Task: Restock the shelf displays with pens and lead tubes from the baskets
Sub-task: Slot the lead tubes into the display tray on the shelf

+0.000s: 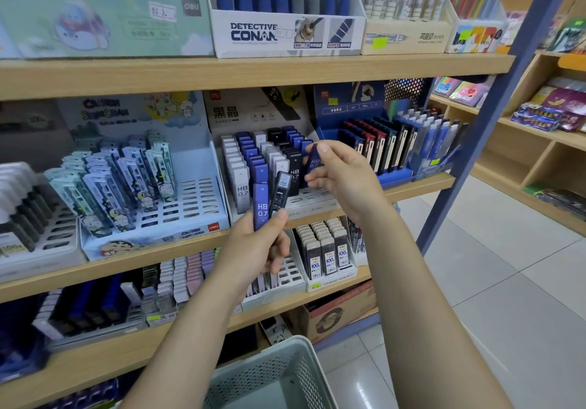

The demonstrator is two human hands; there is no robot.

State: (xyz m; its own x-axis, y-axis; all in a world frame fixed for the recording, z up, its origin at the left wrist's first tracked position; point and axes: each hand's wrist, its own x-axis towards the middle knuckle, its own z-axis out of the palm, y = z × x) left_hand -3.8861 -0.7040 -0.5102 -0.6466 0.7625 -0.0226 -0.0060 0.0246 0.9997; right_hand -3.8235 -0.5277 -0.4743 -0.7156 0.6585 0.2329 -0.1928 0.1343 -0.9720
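Midway, judging by the rack: restocking of the HB 0.7 lead tube display is proceeding, not finished.

The right hand [341,175] is pinching one blue lead tube [314,158] between thumb and fingers, holding it just above the right-hand end of the slotted display tray [312,198], where several front slots are showing bare. The left hand [260,248] is gripping two more tubes upright, a blue tube [261,206] and a black tube [280,193], in front of the tray, waiting their turn. The green basket [285,373] is sitting below the arms; its contents are hidden from this angle. The neighbouring cartoon-print display [190,205] is also showing unfilled slots, so further work is likely remaining.
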